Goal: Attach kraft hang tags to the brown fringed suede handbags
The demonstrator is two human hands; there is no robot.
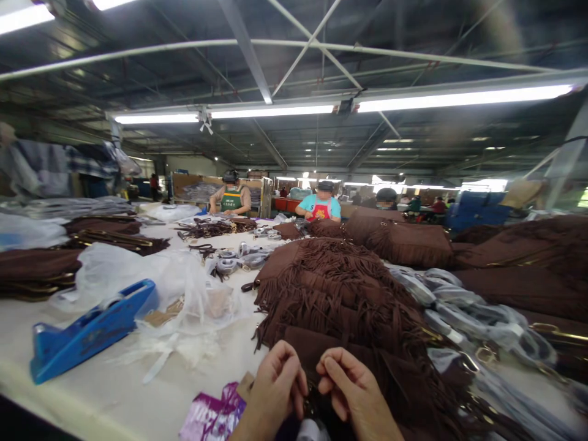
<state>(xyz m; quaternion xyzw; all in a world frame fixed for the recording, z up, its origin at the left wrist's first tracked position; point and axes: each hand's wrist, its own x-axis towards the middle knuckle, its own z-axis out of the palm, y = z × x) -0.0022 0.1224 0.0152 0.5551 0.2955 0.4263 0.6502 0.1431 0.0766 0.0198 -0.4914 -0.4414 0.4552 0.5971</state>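
At the bottom centre, my left hand (278,389) is closed, with the thumb and fingertips pinched together. My right hand (353,386) is also closed in a pinch, a short gap to the right of it. Whatever the fingertips hold is too small or hidden to make out. Just beyond both hands lies a pile of brown fringed bags (328,288) in a suede-like material. Below the hands, a small dark piece with a metallic glint is partly covered. A shiny purple packet (214,413) lies left of my left wrist.
A blue tape dispenser (94,334) and crumpled clear plastic bags (142,275) lie to the left on the white table (138,398). Plastic-wrapped straps (487,315) with gold hardware spread at right. Stacked brown pieces (34,269) sit far left. Co-workers (321,202) work across the table.
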